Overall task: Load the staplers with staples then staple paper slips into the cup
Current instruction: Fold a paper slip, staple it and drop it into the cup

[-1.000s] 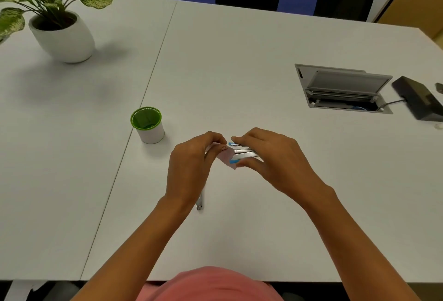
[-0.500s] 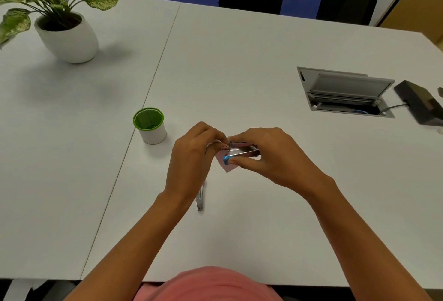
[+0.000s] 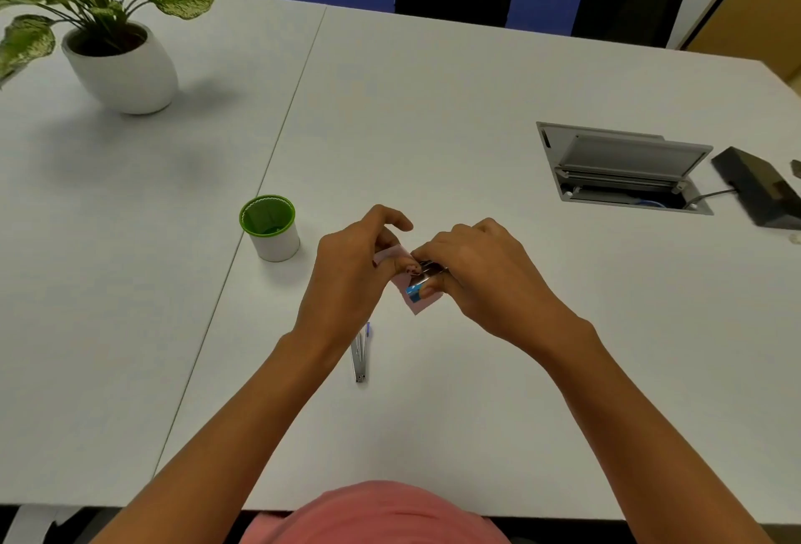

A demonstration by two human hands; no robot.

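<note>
Cup (image 3: 268, 235), green-rimmed, stands on the desk (image 3: 433, 110) left of centre. Left grip (image 3: 351, 270) pinches a pink slip (image 3: 419, 304) at mid-frame; below it a second stapler (image 3: 360, 355) lies flat on the desk. Right grip (image 3: 481, 270) clasps a blue-tipped stapler (image 3: 412, 292) against the slip.

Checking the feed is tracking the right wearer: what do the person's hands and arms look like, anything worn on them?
Both the left hand and right hand are bare: no gloves, rings or watch show. The forearms are uncovered, no sleeves visible. The left thumbnail seems to carry dark marks, perhaps polish. A pink top shows at the bottom edge.
</note>
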